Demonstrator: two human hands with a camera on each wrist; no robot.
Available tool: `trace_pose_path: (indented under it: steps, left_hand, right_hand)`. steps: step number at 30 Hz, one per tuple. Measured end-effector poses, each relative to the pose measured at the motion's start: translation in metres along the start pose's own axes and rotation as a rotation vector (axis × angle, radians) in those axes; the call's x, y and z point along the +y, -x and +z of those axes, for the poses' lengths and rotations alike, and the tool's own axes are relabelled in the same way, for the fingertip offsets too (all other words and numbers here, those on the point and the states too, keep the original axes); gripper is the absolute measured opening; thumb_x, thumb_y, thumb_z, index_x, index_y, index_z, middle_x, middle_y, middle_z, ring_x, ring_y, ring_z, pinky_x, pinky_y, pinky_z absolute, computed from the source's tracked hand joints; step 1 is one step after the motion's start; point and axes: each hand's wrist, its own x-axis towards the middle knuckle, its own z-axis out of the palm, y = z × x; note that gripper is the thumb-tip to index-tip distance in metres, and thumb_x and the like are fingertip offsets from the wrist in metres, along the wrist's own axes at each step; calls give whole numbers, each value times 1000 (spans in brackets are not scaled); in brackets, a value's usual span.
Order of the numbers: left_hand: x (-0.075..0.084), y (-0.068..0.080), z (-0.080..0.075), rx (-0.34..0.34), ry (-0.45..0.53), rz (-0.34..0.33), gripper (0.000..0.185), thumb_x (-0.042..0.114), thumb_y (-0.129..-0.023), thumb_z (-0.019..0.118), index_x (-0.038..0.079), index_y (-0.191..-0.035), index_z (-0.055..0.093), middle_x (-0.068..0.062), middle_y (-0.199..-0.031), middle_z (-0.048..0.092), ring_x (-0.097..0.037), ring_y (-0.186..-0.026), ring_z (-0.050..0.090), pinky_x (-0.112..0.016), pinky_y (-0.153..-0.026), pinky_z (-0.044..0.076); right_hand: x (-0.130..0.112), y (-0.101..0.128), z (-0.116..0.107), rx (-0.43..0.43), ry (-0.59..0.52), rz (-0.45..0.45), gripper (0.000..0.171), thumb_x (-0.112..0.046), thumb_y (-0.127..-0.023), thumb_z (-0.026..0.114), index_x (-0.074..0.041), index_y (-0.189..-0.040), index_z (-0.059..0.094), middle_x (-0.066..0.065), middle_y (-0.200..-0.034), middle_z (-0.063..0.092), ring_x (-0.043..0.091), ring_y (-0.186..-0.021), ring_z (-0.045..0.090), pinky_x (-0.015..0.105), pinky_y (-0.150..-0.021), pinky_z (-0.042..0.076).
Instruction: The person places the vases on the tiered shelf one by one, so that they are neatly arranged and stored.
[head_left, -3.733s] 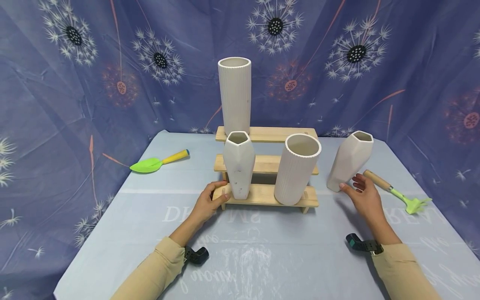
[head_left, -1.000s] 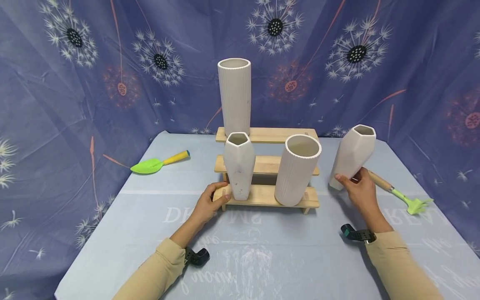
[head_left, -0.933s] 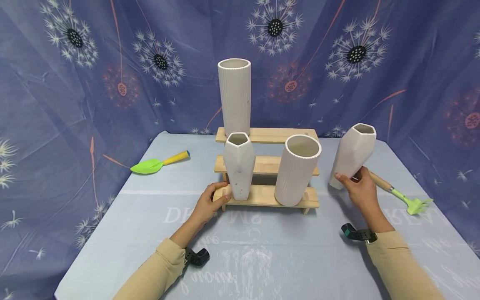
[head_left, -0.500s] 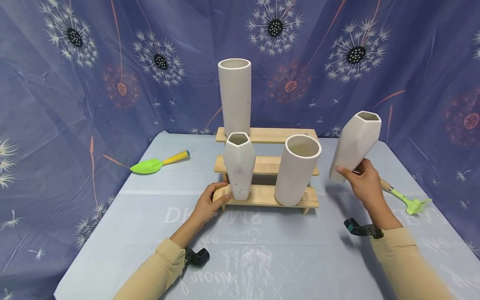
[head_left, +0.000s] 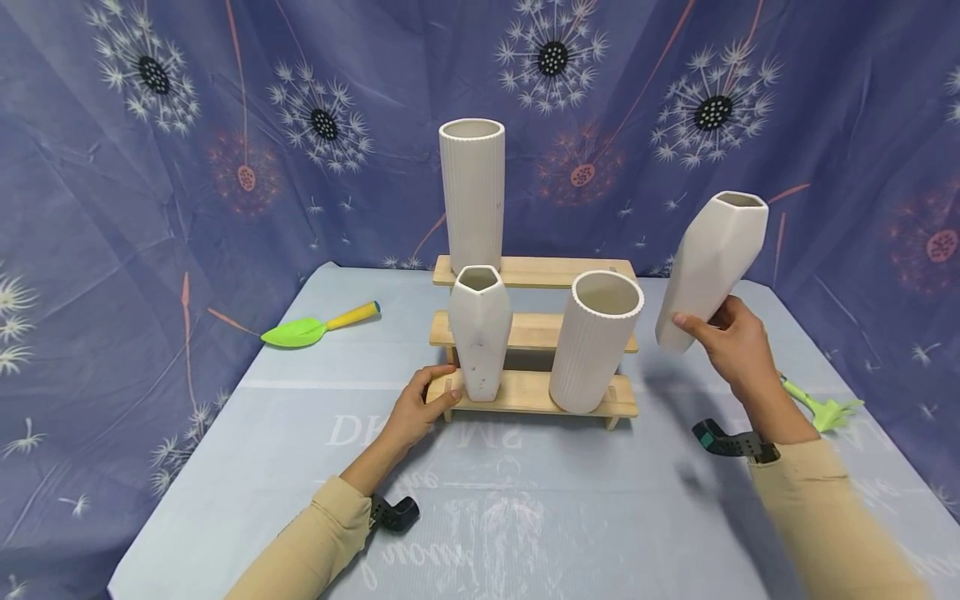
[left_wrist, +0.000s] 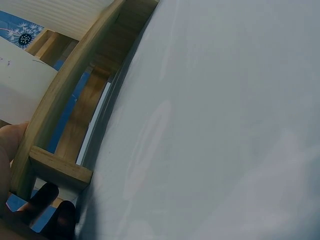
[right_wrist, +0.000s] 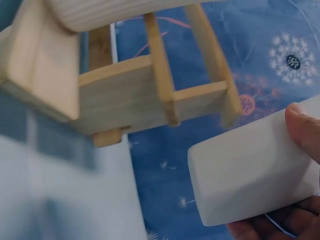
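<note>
My right hand (head_left: 738, 342) grips a white faceted vase (head_left: 712, 258) low on its body, thumb in front and fingers behind. The vase leans to the right, raised above the table, right of a three-tier wooden stand (head_left: 540, 329). In the right wrist view its base (right_wrist: 225, 185) points toward the stand's side. My left hand (head_left: 416, 408) holds the left end of the lowest shelf, the thumb on top and dark fingers (left_wrist: 47, 197) below. A second faceted vase (head_left: 480, 333) and a wide ribbed vase (head_left: 596, 342) stand on that shelf.
A tall ribbed vase (head_left: 472, 196) is on the top shelf, at its left. To the left lies a green trowel (head_left: 296, 332) with a yellow handle. A green hand rake (head_left: 825, 410) lies at the right, partly behind the right wrist. A dandelion-print curtain (head_left: 360, 208) backs the table.
My right hand has taken a firmer hold of the faceted vase and lifted it off the table, up and slightly right. The left hand stays on the stand.
</note>
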Motion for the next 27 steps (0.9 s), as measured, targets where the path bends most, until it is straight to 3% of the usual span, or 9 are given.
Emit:
trace_pose_path:
  steps: [9,27]
  left_hand:
    - [1,0,0,-1,-3,6,45,13,-91,62,6,-134,49,-17,-128,46,-15,-98,48,-22,-80,44]
    - [-3,-1,0,-2,8,5,45,12,-91,61,7,-134,48,-17,-129,46,-17,-101,51,-23,-82,44]
  right_hand:
    - [-23,-6,-5,-37,-70,-30,86,-50,-84,64,-5,-146,27,21,-145,41,37,-128,44,57,-102,38]
    - [-65,-22,-8,-68,-129,-44,83,-54,-80,65,-22,-147,28,12,-150,38,34,-131,43,56,-105,36]
